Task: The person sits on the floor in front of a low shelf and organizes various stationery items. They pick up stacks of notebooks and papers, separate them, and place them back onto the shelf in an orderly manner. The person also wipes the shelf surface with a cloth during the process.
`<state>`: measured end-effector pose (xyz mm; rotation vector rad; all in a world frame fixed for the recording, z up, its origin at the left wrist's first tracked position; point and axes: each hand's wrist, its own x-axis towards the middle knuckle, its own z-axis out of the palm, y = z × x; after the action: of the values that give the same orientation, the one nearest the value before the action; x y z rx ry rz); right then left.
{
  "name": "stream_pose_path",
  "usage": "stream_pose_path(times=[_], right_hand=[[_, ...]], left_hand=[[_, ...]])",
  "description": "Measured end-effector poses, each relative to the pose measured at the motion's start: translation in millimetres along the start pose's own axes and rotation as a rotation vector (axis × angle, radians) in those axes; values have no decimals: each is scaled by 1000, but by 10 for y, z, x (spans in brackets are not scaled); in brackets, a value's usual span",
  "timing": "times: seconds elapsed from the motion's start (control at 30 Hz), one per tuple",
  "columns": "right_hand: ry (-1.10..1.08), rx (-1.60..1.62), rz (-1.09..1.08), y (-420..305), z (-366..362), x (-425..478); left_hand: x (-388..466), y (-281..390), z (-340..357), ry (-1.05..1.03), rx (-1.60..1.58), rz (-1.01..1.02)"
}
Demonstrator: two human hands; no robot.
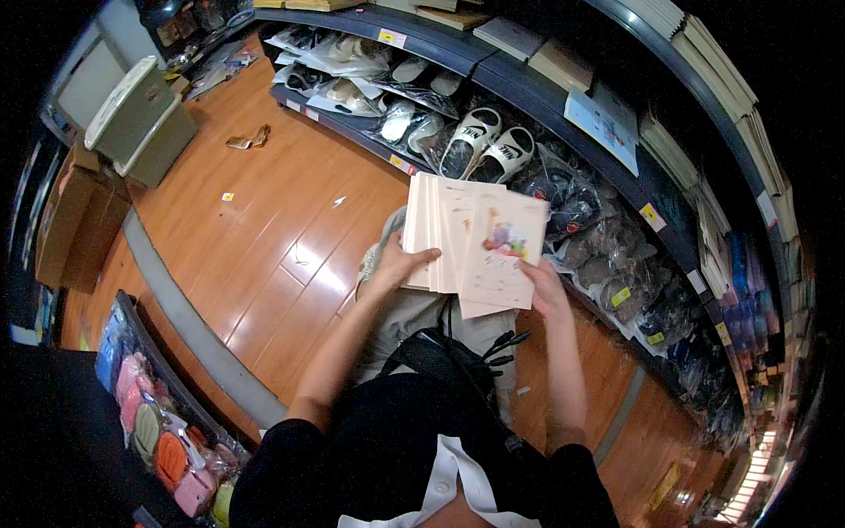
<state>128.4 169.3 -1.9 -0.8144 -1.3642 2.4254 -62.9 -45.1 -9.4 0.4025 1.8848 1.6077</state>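
My left hand [403, 263] grips a stack of cream-coloured notebooks [426, 208] by its left side, the thumb lying across the top. At the right, my right hand [542, 287] holds the lower right corner of a notebook with a colourful picture on its cover [502, 218]. That notebook overlaps the fanned stack, and another one shows partly beneath it. Both hands are in front of my lap. Just beyond the stack, a pair of white and black Nike slides [470, 142] sits on the low shelf.
A dark shelf [528, 86] curves along the front and right, bearing books, with bagged slippers [396, 122] below. Grey storage bins [142, 125] and a cardboard box [82, 224] stand at the left. Brown scraps [249, 138] lie on the wooden floor. Colourful slippers [171, 459] fill a lower-left rack.
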Motion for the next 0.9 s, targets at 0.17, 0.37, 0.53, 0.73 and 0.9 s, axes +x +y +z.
stream_pose_path(times=[0.17,0.37,0.53,0.73,0.9], right_hand=[[66,-166,-23,-49,139,88],[129,-16,-38,-74,-343,79],[-3,172,117,103,-534,-22],[-53,150,72,108,-180,87],[-119,-44,62,-29,-13,270]], left_hand=[[9,-150,-69,-21,-195,-38],[-13,-209,-133,-129,-514,-106],[19,-213,-96,-74,-257,-17],[-177,111,56,264,675,461],[-170,68,215,313,613,560]])
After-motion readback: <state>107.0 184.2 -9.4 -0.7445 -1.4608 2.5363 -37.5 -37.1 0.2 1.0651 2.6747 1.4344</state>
